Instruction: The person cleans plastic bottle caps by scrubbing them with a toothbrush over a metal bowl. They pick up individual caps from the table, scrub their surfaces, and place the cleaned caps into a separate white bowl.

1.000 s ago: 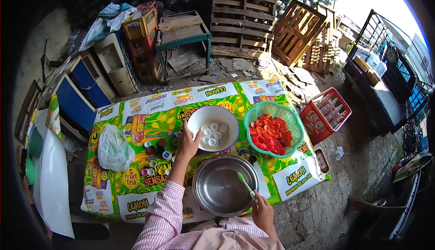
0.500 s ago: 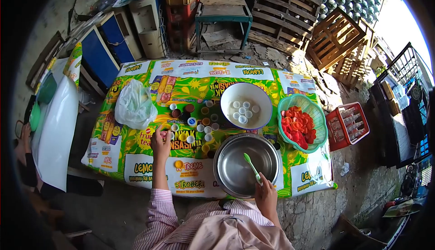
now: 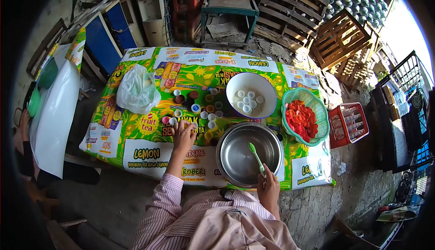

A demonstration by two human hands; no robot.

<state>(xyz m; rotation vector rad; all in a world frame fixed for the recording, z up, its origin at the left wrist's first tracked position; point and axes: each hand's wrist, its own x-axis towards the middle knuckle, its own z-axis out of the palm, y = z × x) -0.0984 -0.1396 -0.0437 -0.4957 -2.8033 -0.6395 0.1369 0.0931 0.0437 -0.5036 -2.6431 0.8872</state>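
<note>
My left hand (image 3: 183,135) reaches over bottle caps on the table, fingers apart and bent downward. A yellow cap (image 3: 194,124) shows at its fingertips; the fingers hide what lies beneath. Just beyond are a pink cap (image 3: 166,120) and a white cap (image 3: 173,121), with several white, brown and orange caps to the right. My right hand (image 3: 269,185) grips a green toothbrush (image 3: 254,152), its head pointing up over a steel basin (image 3: 221,159). Behind the basin, a white enamel bowl (image 3: 267,87) holds several white caps.
Red caps (image 3: 301,121) fill a green plastic basket (image 3: 324,130) at the right. A clear plastic bag (image 3: 137,89) lies at the table's left. Beyond the right edge stands a red crate (image 3: 336,127). Another person's hand (image 3: 24,123) shows at far left.
My left hand has left the pink cap, now lying on the table, and moved right over neighbouring caps. My right hand still holds the toothbrush over the basin. The view has shifted slightly.
</note>
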